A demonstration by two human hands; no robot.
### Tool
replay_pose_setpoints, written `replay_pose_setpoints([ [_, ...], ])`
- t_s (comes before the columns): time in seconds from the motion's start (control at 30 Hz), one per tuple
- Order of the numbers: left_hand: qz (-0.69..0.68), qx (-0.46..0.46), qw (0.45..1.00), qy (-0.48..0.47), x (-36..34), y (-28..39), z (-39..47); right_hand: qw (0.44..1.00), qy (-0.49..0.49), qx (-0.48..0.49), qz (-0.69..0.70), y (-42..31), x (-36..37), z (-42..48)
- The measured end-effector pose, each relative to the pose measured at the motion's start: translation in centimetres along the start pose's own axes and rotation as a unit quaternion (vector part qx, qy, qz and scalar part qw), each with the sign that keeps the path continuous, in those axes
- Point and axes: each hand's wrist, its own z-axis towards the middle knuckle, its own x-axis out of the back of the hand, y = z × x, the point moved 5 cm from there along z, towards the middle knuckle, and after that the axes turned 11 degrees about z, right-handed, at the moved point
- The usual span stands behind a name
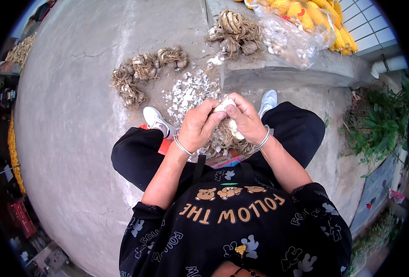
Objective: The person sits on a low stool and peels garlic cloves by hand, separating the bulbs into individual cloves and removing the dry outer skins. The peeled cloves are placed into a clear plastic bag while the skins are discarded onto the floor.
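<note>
A white piece of garlic [224, 105] is pinched between my two hands in front of my lap. My left hand [200, 122] grips its left side with thumb and forefinger. On the other side, the thumb and fingers of my right hand [246, 119] press against it. Pale garlic cloves [236, 131] show beneath my right palm; whether that hand holds them is unclear. Below my wrists lies a heap of dry garlic roots and skins [213, 145], partly hidden by my hands. White garlic skins [194, 89] are scattered over the concrete ahead.
Tied bundles of dried garlic [135, 74] lie ahead on the left. Another garlic bundle [235, 33] rests on the raised concrete step [277, 74], beside a clear plastic bag of cloves [287, 45] and yellow corn cobs [343, 39]. Green plants [379, 126] grow at right.
</note>
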Motion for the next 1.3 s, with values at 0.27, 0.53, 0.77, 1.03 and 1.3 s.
replay_pose_setpoints([
  [0.27, -0.167, 0.079, 0.981, 0.060, -1.4, -1.0, -1.3, 0.995, 0.002, 0.053, -0.085, -0.3, -0.2, -0.8],
  [0.53, 0.174, -0.130, 0.973, 0.079, -0.2, 0.7, -1.1, 0.999, -0.003, -0.010, -0.050, -1.0, -0.6, -0.3],
  [0.77, 0.147, -0.127, 0.971, 0.143, -1.1, 1.2, -1.5, 0.979, 0.036, 0.097, -0.176, -2.1, -2.2, -1.2],
  [1.03, 0.043, -0.042, 0.986, 0.156, -1.9, 0.8, -2.3, 0.966, 0.021, 0.109, -0.235, -1.6, -1.6, -1.6],
  [1.3, -0.136, 0.042, 0.988, 0.067, -1.7, -0.9, -1.8, 0.973, 0.014, 0.124, -0.196, -0.6, -1.0, -0.7],
])
